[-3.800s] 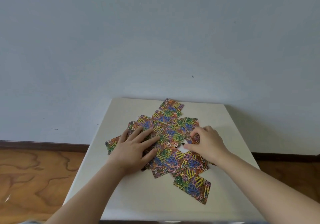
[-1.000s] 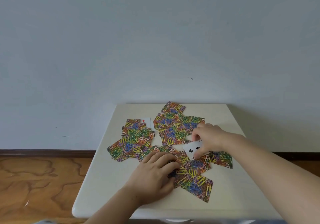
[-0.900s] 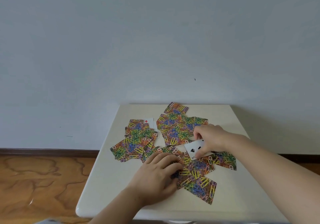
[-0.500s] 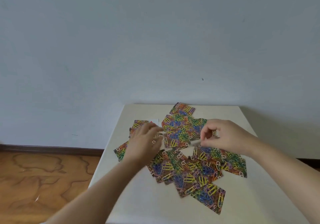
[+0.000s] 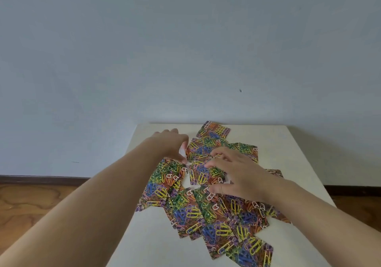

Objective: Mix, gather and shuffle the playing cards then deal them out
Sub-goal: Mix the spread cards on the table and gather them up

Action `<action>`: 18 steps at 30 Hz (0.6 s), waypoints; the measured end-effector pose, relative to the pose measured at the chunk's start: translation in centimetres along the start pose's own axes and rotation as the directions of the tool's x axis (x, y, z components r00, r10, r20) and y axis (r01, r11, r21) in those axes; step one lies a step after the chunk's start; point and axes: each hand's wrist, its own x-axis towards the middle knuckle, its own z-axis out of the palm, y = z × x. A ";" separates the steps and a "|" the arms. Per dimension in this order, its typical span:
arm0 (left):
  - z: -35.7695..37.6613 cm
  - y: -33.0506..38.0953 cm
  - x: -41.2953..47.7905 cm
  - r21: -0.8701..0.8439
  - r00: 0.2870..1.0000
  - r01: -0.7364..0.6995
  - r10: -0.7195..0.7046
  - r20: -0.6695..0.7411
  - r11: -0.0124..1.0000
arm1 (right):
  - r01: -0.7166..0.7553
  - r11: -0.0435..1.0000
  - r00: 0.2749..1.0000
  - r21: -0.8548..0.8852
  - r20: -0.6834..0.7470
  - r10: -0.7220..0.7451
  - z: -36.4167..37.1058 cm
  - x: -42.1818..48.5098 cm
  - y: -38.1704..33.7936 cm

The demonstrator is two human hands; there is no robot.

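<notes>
Several playing cards [image 5: 195,211] with colourful paper-clip backs lie spread face down and overlapping across a small white table [image 5: 292,155]. My left hand [image 5: 171,145] reaches to the far left of the spread, thumb and fingers curled around a card whose white face shows between them. My right hand [image 5: 237,176] lies flat on the middle of the spread with its fingers apart, pressing on the cards and covering some of them. One card [image 5: 213,129] sits alone near the table's far edge.
The table stands against a plain pale wall [image 5: 185,60]. Wooden floor [image 5: 31,200] shows to the left and a strip of it to the right. Bare tabletop lies along the right side and the near left corner.
My left hand has moved from the near cards out to the far left of the spread and closed on a card. My right hand has let go of its face-up card and flattened on the pile.
</notes>
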 end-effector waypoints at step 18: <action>-2.9 -1.7 -2.3 -0.571 0.967 -0.206 0.077 -0.242 0.795 | -0.052 0.999 0.999 -0.008 -0.003 0.052 1.6 -1.1 -0.2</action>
